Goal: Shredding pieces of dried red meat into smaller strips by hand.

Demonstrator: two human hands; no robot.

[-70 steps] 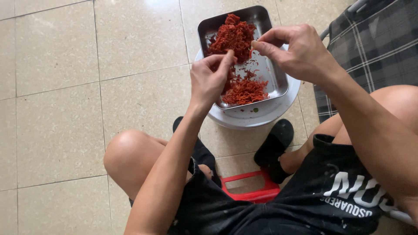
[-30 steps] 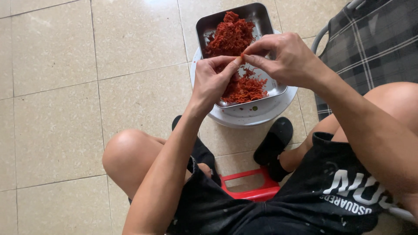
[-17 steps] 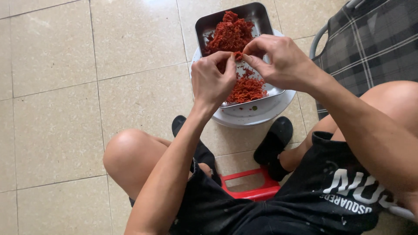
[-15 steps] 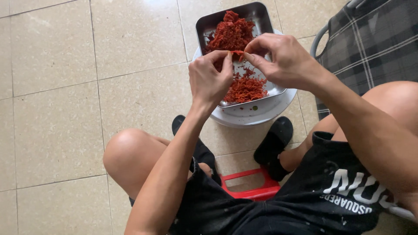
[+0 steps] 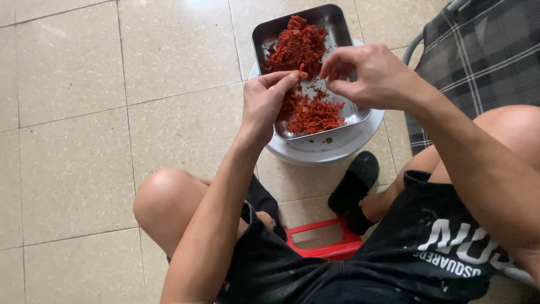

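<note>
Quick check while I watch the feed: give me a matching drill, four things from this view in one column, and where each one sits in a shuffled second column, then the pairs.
Things:
1. left hand
2. metal tray
3. red stool
4. black slipper

Places:
A. on the tiled floor, just below the white round base
B. under the person, between the legs
C. pinching a red shred over the tray
D. resting on the white round base

Pairs: 1-C, 2-D, 3-B, 4-A

The white round base stands on the tiled floor; the right hand hovers over the tray, fingertips together.
</note>
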